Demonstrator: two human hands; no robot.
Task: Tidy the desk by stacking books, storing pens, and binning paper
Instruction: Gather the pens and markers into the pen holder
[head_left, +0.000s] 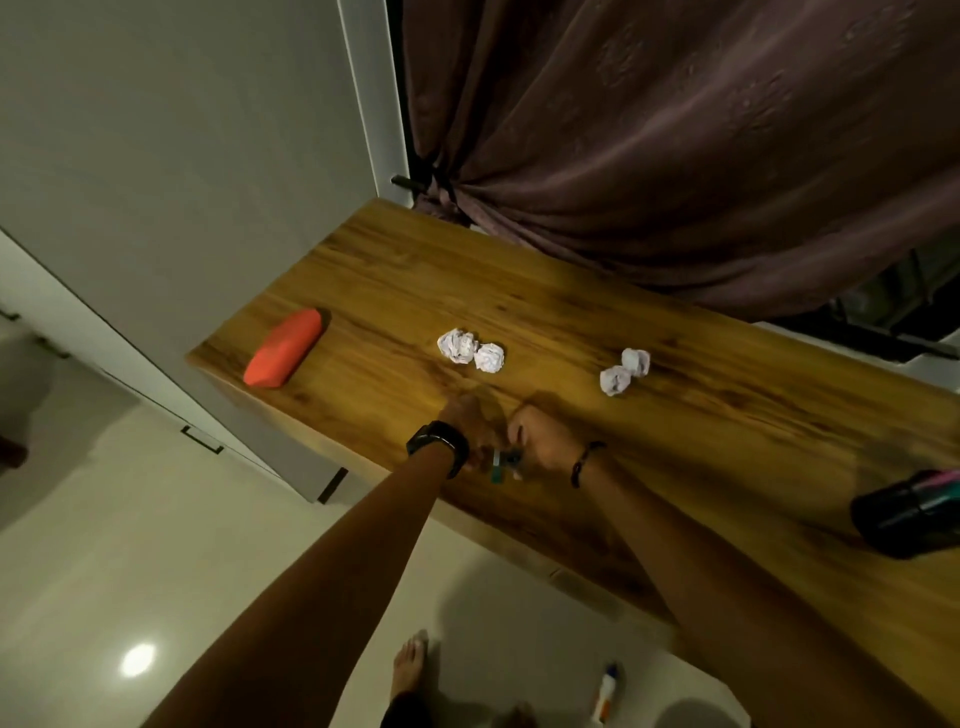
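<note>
Partway | pens in black holder (906, 514) at desk (519, 270) right edge | four paper balls (457, 345) mid-desk, unbinned; no bin or books seen | right hand (545, 436) curled on teal item (501, 462) near front edge | left hand (467, 418) beside it, grip untellable

Tabletop (571, 291) honey-brown with dark streaked wood grain, orange-red case (283, 356) near its left edge, white crumpled paper balls (457, 345) mid-tabletop, teal pen (500, 460) near front edge, black pen holder (904, 514) at right edge, curtain (675, 130) dull plum-brown
</note>
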